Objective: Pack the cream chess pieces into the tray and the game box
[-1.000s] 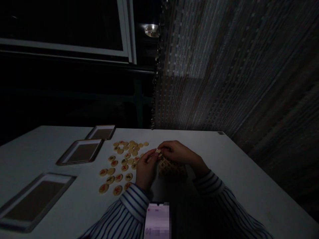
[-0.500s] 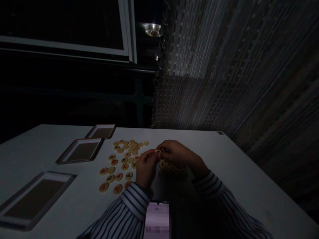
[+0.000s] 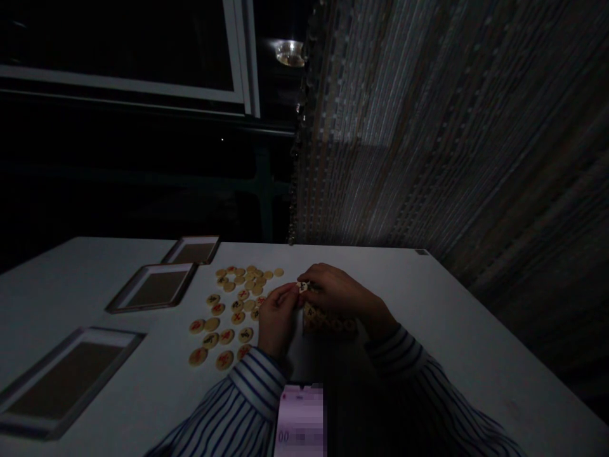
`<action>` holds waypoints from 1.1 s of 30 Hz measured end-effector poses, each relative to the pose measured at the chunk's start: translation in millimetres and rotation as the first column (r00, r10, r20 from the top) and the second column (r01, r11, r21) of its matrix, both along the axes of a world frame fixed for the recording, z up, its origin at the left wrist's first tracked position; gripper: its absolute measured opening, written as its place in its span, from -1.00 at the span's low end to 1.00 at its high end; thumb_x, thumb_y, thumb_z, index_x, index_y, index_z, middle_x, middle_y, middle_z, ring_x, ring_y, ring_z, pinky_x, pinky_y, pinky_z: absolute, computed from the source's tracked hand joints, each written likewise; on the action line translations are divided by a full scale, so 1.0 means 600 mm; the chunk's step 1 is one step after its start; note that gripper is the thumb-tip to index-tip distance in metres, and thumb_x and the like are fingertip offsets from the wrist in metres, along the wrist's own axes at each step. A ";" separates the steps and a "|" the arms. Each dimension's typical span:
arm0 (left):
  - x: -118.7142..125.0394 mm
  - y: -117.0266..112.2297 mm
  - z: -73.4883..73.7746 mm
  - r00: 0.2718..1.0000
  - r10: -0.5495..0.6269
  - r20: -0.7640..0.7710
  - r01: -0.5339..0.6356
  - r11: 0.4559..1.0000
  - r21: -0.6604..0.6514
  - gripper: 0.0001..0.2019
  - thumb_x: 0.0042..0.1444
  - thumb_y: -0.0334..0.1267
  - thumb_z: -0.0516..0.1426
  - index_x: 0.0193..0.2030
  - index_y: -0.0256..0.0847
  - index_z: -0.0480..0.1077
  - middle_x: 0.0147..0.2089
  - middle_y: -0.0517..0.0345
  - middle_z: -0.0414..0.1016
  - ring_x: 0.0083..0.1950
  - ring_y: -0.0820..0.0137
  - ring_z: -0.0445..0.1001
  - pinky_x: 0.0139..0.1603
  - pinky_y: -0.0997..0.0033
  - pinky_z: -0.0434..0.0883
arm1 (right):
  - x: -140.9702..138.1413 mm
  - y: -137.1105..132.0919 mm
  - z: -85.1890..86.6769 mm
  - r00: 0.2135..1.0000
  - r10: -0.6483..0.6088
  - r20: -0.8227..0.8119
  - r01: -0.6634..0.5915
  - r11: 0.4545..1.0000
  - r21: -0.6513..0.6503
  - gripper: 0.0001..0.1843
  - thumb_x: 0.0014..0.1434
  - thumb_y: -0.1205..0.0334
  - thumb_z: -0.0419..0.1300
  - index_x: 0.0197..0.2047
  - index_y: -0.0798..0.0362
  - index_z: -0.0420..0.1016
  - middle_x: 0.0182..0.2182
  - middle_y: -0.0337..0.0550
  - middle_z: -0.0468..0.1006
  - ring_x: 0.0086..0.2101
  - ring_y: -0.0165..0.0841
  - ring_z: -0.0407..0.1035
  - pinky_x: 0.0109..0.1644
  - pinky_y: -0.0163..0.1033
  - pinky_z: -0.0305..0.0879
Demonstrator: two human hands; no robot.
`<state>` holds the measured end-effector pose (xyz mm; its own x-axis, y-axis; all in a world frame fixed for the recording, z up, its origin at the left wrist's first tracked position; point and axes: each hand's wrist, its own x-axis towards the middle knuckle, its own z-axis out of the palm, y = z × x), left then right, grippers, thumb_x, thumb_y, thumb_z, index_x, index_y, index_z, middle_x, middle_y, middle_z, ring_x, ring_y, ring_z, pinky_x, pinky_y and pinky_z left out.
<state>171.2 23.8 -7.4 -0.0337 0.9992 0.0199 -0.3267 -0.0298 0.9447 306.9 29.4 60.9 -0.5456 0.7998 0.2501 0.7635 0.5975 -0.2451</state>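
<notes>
1. While the room is lying in deep shadow, a pale table (image 3: 451,330) is being shown across the lower half of the frame, with a beaded curtain (image 3: 428,127) hanging in the upper right and a dark window (image 3: 143,57) filling the upper left.
2. Three shallow trays are being seen in a row down the left of the frame: the near tray (image 3: 28,406) at lower left, the middle tray (image 3: 121,303) above it, and the far tray (image 3: 172,257) toward the centre. Nothing is being seen inside any of them.
3. A mesh pouch (image 3: 328,322) is being kept on the table just below the hands; round pieces are showing through it.
4. The left hand (image 3: 276,315) and the right hand (image 3: 333,293) are being held together at centre frame, fingertips meeting. The left hand is being closed in a pinch; the right is being curled over from the right.
5. Loose game discs (image 3: 228,311), tan with red or dark marks, are being left scattered on the table directly left of the left hand, between it and the trays, so the left hand is the nearer one.
6. One small pale disc (image 3: 302,286) is being gripped between the fingertips of both hands, directly above the pouch; being round, it is offering no long axis.
</notes>
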 end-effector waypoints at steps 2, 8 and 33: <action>0.000 0.000 0.001 1.000 0.004 -0.022 -0.004 1.000 0.004 -0.72 -0.09 -0.18 0.16 -0.27 -0.34 0.42 -0.43 0.12 0.51 -0.39 0.47 0.45 -0.30 0.48 0.38 | 0.004 0.002 -0.002 1.000 -0.014 -0.004 0.014 1.000 -0.004 -0.67 0.10 0.19 0.08 -0.07 0.12 0.39 -0.18 -0.05 0.45 -0.13 -0.32 0.27 -0.08 -0.24 0.14; -0.003 0.004 -0.008 0.993 0.057 -0.107 -0.054 0.998 0.025 -0.73 -0.06 -0.19 0.13 -0.26 -0.34 0.40 -0.36 0.05 0.53 -0.33 0.41 0.49 -0.24 0.42 0.40 | 0.021 0.012 -0.011 0.995 -0.098 0.017 0.098 0.995 -0.012 -0.64 0.10 0.21 0.05 -0.03 0.14 0.36 -0.13 -0.03 0.44 -0.10 -0.32 0.26 -0.01 -0.24 0.09; 0.002 0.002 -0.020 0.909 0.113 -0.401 -0.043 0.983 0.178 -0.78 -0.03 -0.20 0.06 -0.31 -0.28 0.42 -0.44 0.12 0.49 -0.38 0.39 0.45 -0.36 0.41 0.39 | 0.053 0.028 -0.037 0.918 -0.220 0.330 0.259 0.962 -0.081 -0.71 0.04 0.23 0.05 -0.17 0.09 0.44 -0.22 -0.04 0.47 -0.16 -0.30 0.30 -0.14 -0.33 0.09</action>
